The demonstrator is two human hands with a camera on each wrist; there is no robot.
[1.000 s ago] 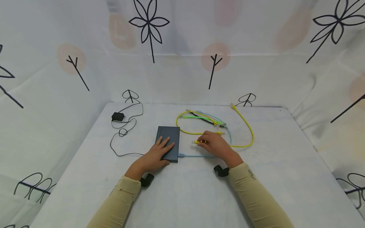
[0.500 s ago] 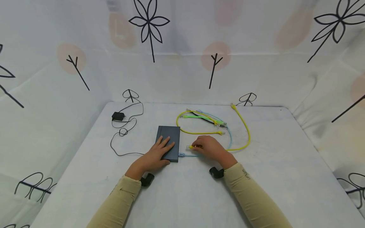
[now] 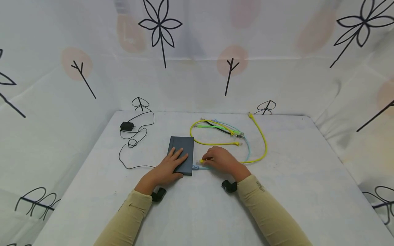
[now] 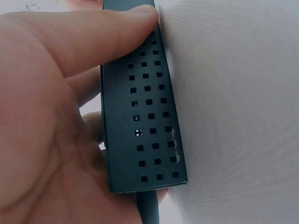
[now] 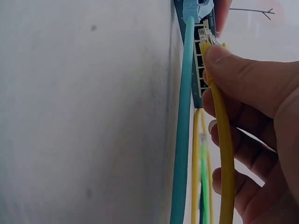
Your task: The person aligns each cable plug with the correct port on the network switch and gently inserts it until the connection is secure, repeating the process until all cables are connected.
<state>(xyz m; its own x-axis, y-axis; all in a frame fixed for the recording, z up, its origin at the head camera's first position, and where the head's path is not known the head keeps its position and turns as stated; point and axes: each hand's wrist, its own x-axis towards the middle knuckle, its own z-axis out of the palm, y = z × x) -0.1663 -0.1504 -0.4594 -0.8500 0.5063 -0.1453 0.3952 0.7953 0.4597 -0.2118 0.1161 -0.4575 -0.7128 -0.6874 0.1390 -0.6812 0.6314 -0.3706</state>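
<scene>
A dark grey network switch (image 3: pixel 184 141) lies flat on the table. My left hand (image 3: pixel 166 169) rests on its top with fingers spread. In the left wrist view, the thumb (image 4: pixel 117 32) lies against its vented side. My right hand (image 3: pixel 223 160) pinches the yellow network cable (image 5: pixel 224 140) just behind its clear plug (image 5: pixel 205 37). That plug points at the row of ports (image 5: pixel 201 60) on the switch's right side, a small gap apart in the head view. Nearer me, a light blue network cable (image 5: pixel 184 116) sits in a port at the near end.
Behind my right hand lies a loose group of cables: a yellow one (image 3: pixel 212 144), a green one (image 3: pixel 212 126), a black one and a light blue one (image 3: pixel 248 150). A black power adapter (image 3: pixel 127 126) stands at the back left, its thin cord (image 3: pixel 123 159) running to the switch.
My right hand has moved left and slightly nearer, bringing the yellow cable's plug close to the switch's ports. The rest of that cable has followed. My left hand has stayed in place.
</scene>
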